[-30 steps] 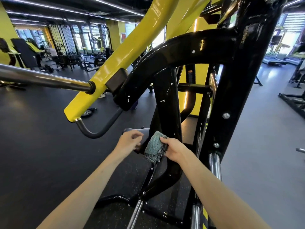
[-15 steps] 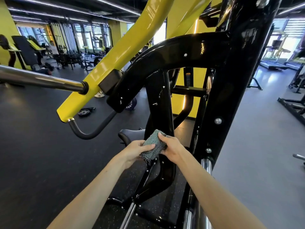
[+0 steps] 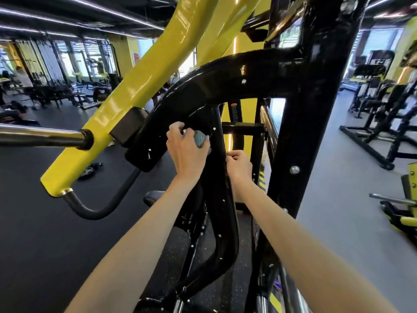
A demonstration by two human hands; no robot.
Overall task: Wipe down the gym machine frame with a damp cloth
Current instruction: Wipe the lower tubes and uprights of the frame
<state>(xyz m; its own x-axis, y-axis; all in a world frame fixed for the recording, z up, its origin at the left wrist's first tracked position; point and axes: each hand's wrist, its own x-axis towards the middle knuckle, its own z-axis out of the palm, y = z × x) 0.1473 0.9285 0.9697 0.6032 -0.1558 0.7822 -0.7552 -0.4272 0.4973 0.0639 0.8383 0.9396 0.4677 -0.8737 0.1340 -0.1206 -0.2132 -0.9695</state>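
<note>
Left hand (image 3: 187, 154) up at the junction where the curved black beam (image 3: 225, 84) meets the narrow upright post (image 3: 222, 199). Fingers curled round the cloth (image 3: 200, 138), a grey-green wad, pressed onto the black paint just under the beam. Only a bit of cloth shows past the knuckles.

Right hand (image 3: 239, 166) lower and right of it, fingers curled in at the post's right edge. I cannot tell if they grip the post or just rest closed beside it.

Yellow lever arm (image 3: 135, 98) slants across on the left, chrome bar (image 3: 40, 135) jutting from it. Water specks visible on the beam and post.
</note>
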